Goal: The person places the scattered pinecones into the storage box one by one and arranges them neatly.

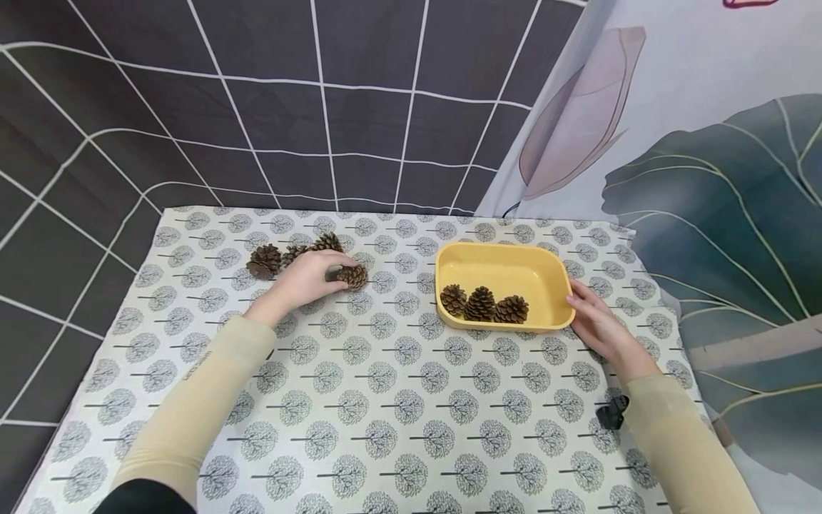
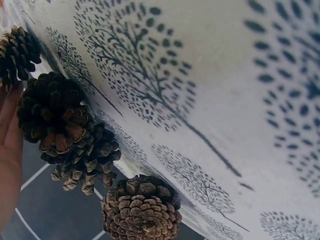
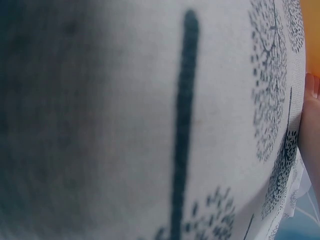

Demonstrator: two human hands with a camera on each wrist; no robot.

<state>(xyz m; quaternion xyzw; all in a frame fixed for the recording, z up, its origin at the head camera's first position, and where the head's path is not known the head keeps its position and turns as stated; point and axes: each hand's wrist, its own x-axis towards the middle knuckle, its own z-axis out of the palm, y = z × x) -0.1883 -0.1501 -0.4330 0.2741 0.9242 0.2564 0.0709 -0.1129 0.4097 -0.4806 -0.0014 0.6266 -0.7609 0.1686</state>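
My left hand [image 1: 307,277] pinches a brown pine cone [image 1: 352,277] between thumb and fingers at the left of the table. In the left wrist view this pine cone [image 2: 19,54] is at the fingertips. Several other pine cones lie behind and beside the hand: one on the left [image 1: 264,262], one partly hidden by the hand [image 1: 294,255] and one at the back [image 1: 327,243]. My right hand [image 1: 600,325] holds the right end of a yellow plastic tub [image 1: 501,260], thumb at the rim. Three pine cones [image 1: 479,305] sit along the tub's near side.
A white tablecloth [image 1: 411,407] with a tree print covers the table. A dark, white-lined curtain [image 1: 366,121] hangs along the back and left, and a leaf-patterned curtain [image 1: 719,185] on the right. A small black device [image 1: 613,412] is at the right wrist.
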